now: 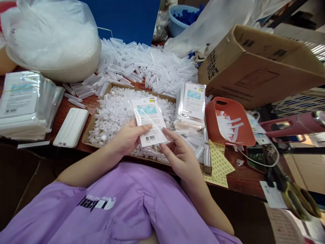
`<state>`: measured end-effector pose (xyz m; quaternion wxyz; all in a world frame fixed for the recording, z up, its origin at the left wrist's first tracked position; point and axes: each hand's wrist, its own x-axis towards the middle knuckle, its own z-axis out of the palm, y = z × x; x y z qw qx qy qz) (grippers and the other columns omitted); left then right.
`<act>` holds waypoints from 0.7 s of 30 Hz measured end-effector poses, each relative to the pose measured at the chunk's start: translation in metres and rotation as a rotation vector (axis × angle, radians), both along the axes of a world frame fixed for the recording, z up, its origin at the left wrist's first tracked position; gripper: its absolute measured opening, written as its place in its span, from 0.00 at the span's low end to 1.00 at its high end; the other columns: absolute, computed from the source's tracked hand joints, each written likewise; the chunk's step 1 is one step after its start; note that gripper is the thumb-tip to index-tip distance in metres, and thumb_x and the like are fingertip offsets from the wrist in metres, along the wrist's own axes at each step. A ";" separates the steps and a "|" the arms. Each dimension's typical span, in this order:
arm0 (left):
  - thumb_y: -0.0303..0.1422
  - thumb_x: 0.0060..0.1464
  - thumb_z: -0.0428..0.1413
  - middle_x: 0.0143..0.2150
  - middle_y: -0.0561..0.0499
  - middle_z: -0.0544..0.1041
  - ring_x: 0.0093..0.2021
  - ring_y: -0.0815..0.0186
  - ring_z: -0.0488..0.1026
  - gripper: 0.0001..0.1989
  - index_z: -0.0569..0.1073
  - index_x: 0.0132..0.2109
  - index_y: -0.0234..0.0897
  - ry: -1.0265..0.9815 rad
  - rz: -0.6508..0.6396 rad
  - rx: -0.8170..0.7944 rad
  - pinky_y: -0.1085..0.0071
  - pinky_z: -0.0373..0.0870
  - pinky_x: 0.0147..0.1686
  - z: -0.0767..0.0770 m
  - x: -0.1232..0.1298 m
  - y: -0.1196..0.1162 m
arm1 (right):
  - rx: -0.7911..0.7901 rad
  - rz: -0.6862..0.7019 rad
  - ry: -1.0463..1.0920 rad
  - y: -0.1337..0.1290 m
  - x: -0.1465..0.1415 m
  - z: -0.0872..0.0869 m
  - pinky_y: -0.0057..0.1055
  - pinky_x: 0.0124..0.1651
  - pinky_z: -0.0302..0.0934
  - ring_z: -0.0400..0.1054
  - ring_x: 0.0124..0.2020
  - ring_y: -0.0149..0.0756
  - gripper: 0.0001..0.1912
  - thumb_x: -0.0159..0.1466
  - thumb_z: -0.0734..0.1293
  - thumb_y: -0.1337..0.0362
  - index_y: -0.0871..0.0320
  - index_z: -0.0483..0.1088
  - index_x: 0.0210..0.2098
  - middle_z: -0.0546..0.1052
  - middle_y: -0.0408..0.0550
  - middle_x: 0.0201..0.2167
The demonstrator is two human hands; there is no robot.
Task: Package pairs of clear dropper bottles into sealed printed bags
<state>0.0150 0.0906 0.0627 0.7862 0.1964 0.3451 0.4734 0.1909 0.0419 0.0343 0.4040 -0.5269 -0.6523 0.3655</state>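
A white card packet in clear film, with a blue picture and a barcode, is held over a shallow cardboard tray of small clear plastic pieces. My left hand grips its left side, thumb on the front. At its lower right corner, my right hand pinches the edge between thumb and fingers. A stack of similar packets lies at the tray's right side. Clear plastic tubes are heaped behind the tray.
Left: a large packet stack, a white power bank, a bagged basin. Right: an orange basket with white strips, yellow sticker sheets, a cardboard box, scissors and a pink-handled tool.
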 end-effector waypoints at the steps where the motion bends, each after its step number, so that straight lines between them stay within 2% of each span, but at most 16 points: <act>1: 0.23 0.49 0.63 0.38 0.46 0.84 0.38 0.60 0.81 0.12 0.77 0.43 0.31 0.010 -0.016 0.000 0.68 0.77 0.39 0.000 -0.003 0.002 | -0.087 0.005 0.082 -0.002 0.001 -0.001 0.30 0.32 0.72 0.73 0.30 0.30 0.23 0.65 0.66 0.59 0.51 0.67 0.59 0.77 0.50 0.46; 3: 0.22 0.50 0.63 0.39 0.45 0.84 0.39 0.60 0.81 0.12 0.77 0.44 0.31 0.039 -0.067 0.004 0.68 0.77 0.40 0.001 -0.007 0.005 | -0.152 -0.013 0.169 -0.005 0.003 -0.002 0.28 0.30 0.71 0.72 0.28 0.28 0.22 0.65 0.67 0.57 0.51 0.69 0.57 0.77 0.49 0.44; 5: 0.22 0.50 0.62 0.41 0.45 0.84 0.41 0.60 0.81 0.13 0.76 0.45 0.32 0.063 -0.103 0.013 0.67 0.77 0.42 0.002 -0.008 0.005 | -0.115 0.001 0.162 -0.007 0.005 -0.004 0.27 0.31 0.71 0.71 0.27 0.26 0.22 0.63 0.69 0.58 0.50 0.70 0.57 0.77 0.48 0.44; 7: 0.22 0.51 0.62 0.42 0.45 0.83 0.43 0.59 0.81 0.13 0.76 0.45 0.33 0.072 -0.097 0.004 0.65 0.76 0.44 0.004 -0.005 0.003 | -0.020 0.028 0.112 -0.006 0.007 -0.005 0.27 0.32 0.71 0.70 0.27 0.26 0.23 0.63 0.70 0.61 0.48 0.70 0.57 0.78 0.47 0.44; 9: 0.23 0.51 0.61 0.43 0.45 0.83 0.44 0.57 0.81 0.14 0.75 0.46 0.33 0.069 -0.081 -0.018 0.63 0.76 0.46 0.006 -0.002 0.001 | 0.119 0.037 0.048 -0.005 0.008 -0.004 0.26 0.34 0.71 0.72 0.31 0.28 0.24 0.63 0.70 0.64 0.46 0.70 0.58 0.78 0.45 0.43; 13: 0.23 0.52 0.60 0.44 0.46 0.83 0.44 0.57 0.81 0.15 0.74 0.48 0.34 0.041 -0.078 -0.025 0.61 0.77 0.47 0.008 0.007 -0.003 | 0.365 -0.039 -0.077 -0.004 0.006 -0.003 0.27 0.41 0.71 0.74 0.40 0.31 0.28 0.62 0.69 0.71 0.42 0.69 0.59 0.80 0.43 0.42; 17: 0.25 0.53 0.61 0.46 0.45 0.83 0.46 0.56 0.80 0.16 0.73 0.50 0.35 0.017 -0.121 -0.024 0.60 0.77 0.49 0.006 0.013 -0.006 | 0.433 -0.114 -0.080 -0.005 0.004 -0.005 0.26 0.40 0.71 0.75 0.37 0.29 0.31 0.61 0.70 0.74 0.40 0.67 0.59 0.80 0.42 0.40; 21: 0.27 0.52 0.63 0.51 0.45 0.81 0.52 0.56 0.78 0.22 0.72 0.55 0.36 0.026 -0.140 0.039 0.58 0.74 0.54 0.004 0.013 -0.007 | 0.477 -0.130 -0.076 -0.004 0.004 -0.008 0.24 0.36 0.70 0.73 0.30 0.26 0.33 0.60 0.70 0.76 0.39 0.66 0.60 0.79 0.40 0.33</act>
